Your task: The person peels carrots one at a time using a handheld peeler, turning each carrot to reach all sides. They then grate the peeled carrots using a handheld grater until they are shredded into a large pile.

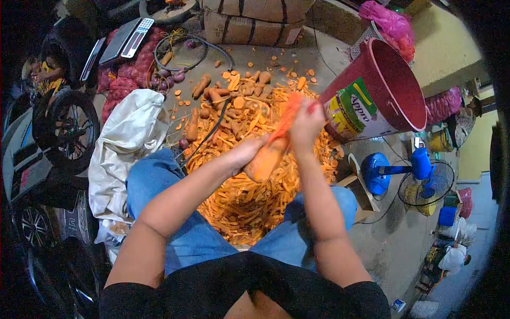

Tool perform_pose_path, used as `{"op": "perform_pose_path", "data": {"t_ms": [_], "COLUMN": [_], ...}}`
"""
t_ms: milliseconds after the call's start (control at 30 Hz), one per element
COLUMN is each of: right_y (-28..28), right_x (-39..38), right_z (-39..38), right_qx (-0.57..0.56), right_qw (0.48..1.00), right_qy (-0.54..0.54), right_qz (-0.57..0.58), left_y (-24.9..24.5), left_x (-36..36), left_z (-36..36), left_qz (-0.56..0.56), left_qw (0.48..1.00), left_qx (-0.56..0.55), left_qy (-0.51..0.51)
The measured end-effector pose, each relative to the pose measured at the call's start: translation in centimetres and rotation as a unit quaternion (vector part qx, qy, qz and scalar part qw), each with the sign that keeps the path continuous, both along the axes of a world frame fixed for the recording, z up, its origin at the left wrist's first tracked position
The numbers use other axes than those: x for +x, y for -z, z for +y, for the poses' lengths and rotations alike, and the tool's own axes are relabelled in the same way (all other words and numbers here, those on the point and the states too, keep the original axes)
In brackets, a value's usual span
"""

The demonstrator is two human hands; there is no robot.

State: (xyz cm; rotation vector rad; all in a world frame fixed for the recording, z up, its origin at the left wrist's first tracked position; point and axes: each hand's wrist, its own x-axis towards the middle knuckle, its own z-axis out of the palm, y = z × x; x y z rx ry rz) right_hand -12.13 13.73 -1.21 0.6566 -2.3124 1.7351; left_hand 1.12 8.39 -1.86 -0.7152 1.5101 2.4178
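My left hand is closed around a large carrot, which hangs tilted over the pile between my knees. Against the carrot's upper end, my right hand is closed on an orange-red tool, smeared by motion; it looks like a peeler. Below both hands spreads a big heap of orange carrot peelings. Whole unpeeled carrots lie on the far left of the heap, with cut carrot ends scattered around it.
A tilted red bucket with a label stands at the right. Beyond it are a blue fan and a cardboard box. White sacking, red onion sacks, a scale and a motorcycle wheel are leftward.
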Motion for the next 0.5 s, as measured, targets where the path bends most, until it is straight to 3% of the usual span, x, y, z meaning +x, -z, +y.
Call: {"op": "perform_pose_path", "data": {"t_ms": [67,167,233,300,367,400,467,500], "right_y": [1.5,1.2,-0.3,-1.5,-2.3,-2.2,-1.2,-0.7], "right_x": [-6.2,-7.6,-4.6,0.5,5.2,5.1,4.7,3.2], "right_z": [0.9,2.0,1.5,0.6,0.7,0.7,0.8,0.5], "right_qx": [0.082,0.016,-0.090,-0.113,-0.056,-0.056,0.066,0.054], "right_qw": [0.984,0.979,0.991,0.992,0.992,0.992,0.988,0.996], "right_qy": [0.155,0.188,0.046,-0.054,-0.107,-0.107,-0.112,-0.072], "right_qz": [0.017,-0.079,-0.089,-0.019,-0.033,-0.032,0.082,0.021], "left_y": [0.3,0.1,1.3,0.3,1.3,0.8,1.9,2.3], "left_x": [0.3,0.5,0.1,-0.3,-0.7,-0.6,-0.6,-0.6], "left_z": [1.2,1.0,-0.1,-0.5,-0.8,-0.7,-0.5,-0.3], "left_qz": [0.023,0.020,0.007,-0.006,0.006,0.006,0.010,0.014], "left_qw": [0.999,0.994,0.971,0.965,0.953,0.967,0.982,0.993], "left_qx": [0.037,0.107,0.226,0.233,0.242,0.194,0.139,0.084], "left_qy": [-0.009,-0.013,-0.079,-0.120,-0.180,-0.167,-0.125,-0.082]}}
